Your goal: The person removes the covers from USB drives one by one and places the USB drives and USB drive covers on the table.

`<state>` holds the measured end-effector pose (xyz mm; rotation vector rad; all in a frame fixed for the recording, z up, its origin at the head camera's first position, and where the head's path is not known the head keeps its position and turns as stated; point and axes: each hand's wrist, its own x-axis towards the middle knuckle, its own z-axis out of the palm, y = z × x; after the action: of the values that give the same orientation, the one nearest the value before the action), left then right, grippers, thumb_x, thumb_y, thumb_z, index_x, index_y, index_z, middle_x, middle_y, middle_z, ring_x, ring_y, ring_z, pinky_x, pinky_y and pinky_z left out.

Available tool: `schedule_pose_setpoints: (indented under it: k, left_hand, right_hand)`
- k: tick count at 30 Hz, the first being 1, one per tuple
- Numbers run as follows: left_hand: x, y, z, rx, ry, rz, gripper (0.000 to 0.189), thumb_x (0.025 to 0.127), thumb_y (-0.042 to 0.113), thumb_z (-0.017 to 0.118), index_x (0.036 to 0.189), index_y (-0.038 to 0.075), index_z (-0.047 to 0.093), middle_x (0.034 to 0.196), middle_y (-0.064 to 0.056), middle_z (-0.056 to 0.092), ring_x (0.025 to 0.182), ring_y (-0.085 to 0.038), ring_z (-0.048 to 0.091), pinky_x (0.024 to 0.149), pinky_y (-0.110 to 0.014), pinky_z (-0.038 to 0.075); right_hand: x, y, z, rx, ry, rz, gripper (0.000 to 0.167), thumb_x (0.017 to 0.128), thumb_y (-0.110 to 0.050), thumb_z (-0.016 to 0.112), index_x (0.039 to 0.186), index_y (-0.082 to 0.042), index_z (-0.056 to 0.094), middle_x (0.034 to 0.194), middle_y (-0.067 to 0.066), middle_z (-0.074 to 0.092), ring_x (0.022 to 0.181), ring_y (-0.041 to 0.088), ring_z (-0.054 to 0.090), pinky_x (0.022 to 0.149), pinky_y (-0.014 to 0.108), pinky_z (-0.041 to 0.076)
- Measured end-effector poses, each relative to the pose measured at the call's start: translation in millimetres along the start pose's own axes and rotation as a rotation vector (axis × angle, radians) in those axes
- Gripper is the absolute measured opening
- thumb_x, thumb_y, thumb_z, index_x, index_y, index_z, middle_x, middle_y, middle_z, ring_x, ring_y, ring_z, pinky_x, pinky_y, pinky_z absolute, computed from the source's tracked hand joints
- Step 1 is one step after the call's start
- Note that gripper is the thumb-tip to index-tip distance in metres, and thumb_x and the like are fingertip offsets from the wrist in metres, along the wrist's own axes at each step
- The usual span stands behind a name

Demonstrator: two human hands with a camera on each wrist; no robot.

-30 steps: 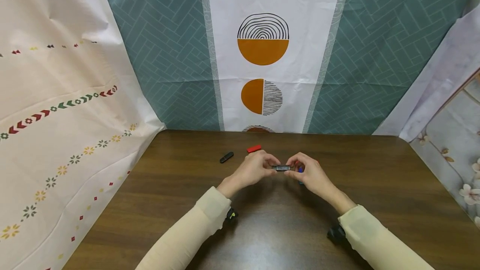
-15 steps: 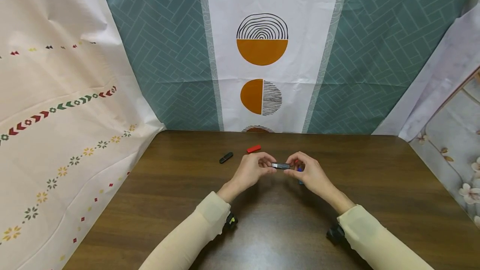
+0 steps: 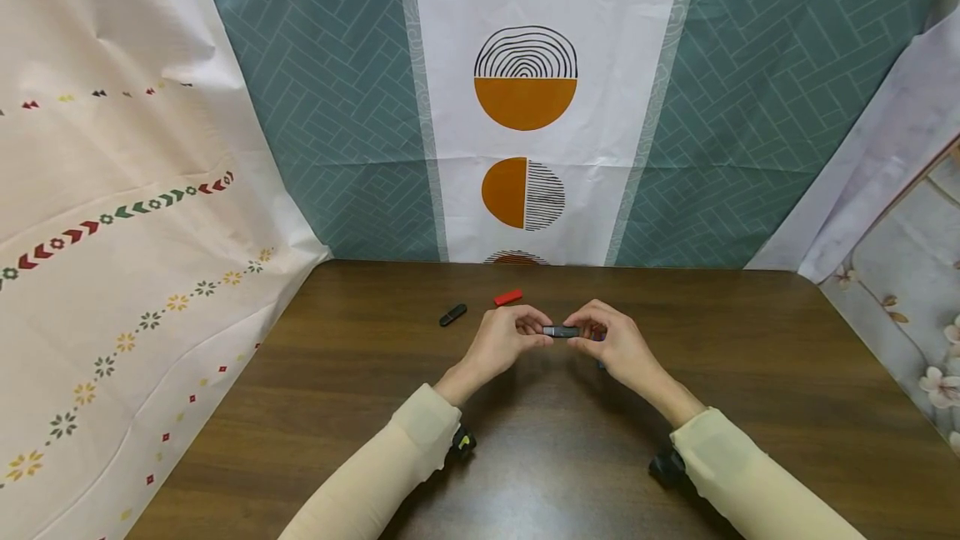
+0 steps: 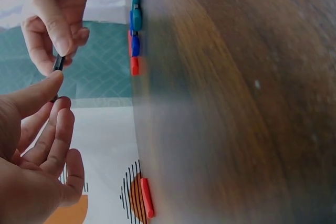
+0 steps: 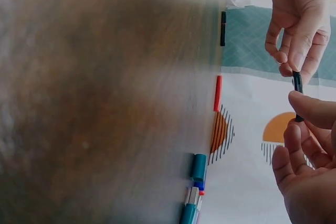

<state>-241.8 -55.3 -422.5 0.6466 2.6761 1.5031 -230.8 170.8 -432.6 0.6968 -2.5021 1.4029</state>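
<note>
In the head view my left hand (image 3: 495, 343) and my right hand (image 3: 621, 347) meet over the table, pinching a small dark USB flash drive (image 3: 561, 332) by its two ends. It lies level between the fingertips, with a pale band near the left fingers. The left wrist view shows the drive (image 4: 59, 63) edge-on, thumb and fingers of each hand on it and the table surface off to one side. Fingertips cover both ends of the drive. Below the right hand, mostly hidden in the head view, lie teal, blue and red pieces.
A black flash drive (image 3: 453, 315) and a red piece (image 3: 508, 297) lie left of centre near the back. The right wrist view shows a teal cap (image 5: 199, 167) and a teal drive (image 5: 188, 214) with a metal plug. A patterned cloth (image 3: 525, 190) hangs behind the table (image 3: 360, 373).
Both hands have kept hold of the flash drive. It has risen slightly in view, and the right hand has shifted a little left, its fingers now further over the drive's right end.
</note>
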Motion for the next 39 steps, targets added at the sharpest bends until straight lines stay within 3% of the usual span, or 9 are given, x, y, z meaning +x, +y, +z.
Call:
schedule_pose_setpoints:
  k: [6, 13, 23, 31, 39]
  left_hand:
    - [0.4, 0.0, -0.1, -0.006, 0.008, 0.005, 0.022, 0.087, 0.015, 0.086, 0.106, 0.006, 0.079, 0.085, 0.005, 0.071, 0.077, -0.012, 0.068, 0.069, -0.023, 0.055]
    - [0.5, 0.2, -0.2, -0.015, 0.028, 0.007, 0.017, 0.086, 0.014, 0.087, 0.102, 0.013, 0.08, 0.084, 0.006, 0.071, 0.074, -0.007, 0.067, 0.068, -0.024, 0.056]
    - [0.1, 1.4, 0.0, -0.011, 0.038, 0.01, 0.017, 0.085, 0.015, 0.088, 0.1, 0.014, 0.081, 0.084, 0.006, 0.072, 0.073, -0.008, 0.068, 0.068, -0.024, 0.056]
    - [0.9, 1.1, 0.1, 0.001, 0.046, 0.015, 0.019, 0.085, 0.016, 0.087, 0.103, 0.011, 0.081, 0.084, 0.006, 0.073, 0.076, -0.015, 0.071, 0.069, -0.024, 0.056]
    - [1.8, -3.1, -9.3, 0.044, 0.082, -0.002, 0.019, 0.086, 0.018, 0.087, 0.103, 0.012, 0.081, 0.086, 0.005, 0.074, 0.075, -0.007, 0.068, 0.07, -0.024, 0.056]
  right_hand:
    - [0.7, 1, 0, 0.0, 0.009, 0.008, 0.024, 0.084, 0.002, 0.084, 0.104, -0.009, 0.077, 0.095, 0.005, 0.066, 0.075, 0.015, 0.056, 0.067, 0.026, 0.047]
    - [1.3, 2, -1, 0.014, 0.004, 0.026, 0.022, 0.085, 0.0, 0.084, 0.104, -0.009, 0.078, 0.095, 0.004, 0.065, 0.076, 0.016, 0.055, 0.066, 0.026, 0.045]
    - [1.1, 1, -5, 0.021, -0.005, 0.042, 0.02, 0.085, -0.002, 0.084, 0.104, -0.008, 0.079, 0.094, 0.003, 0.066, 0.078, 0.018, 0.055, 0.067, 0.027, 0.045]
    - [1.5, 0, -8, -0.001, 0.002, 0.055, 0.021, 0.085, -0.002, 0.084, 0.104, -0.008, 0.08, 0.095, 0.004, 0.067, 0.078, 0.019, 0.056, 0.067, 0.027, 0.046]
    - [-1.4, 7, -21, -0.037, 0.023, 0.078, 0.022, 0.086, -0.005, 0.084, 0.107, -0.008, 0.079, 0.096, 0.001, 0.067, 0.077, 0.018, 0.054, 0.067, 0.027, 0.045]
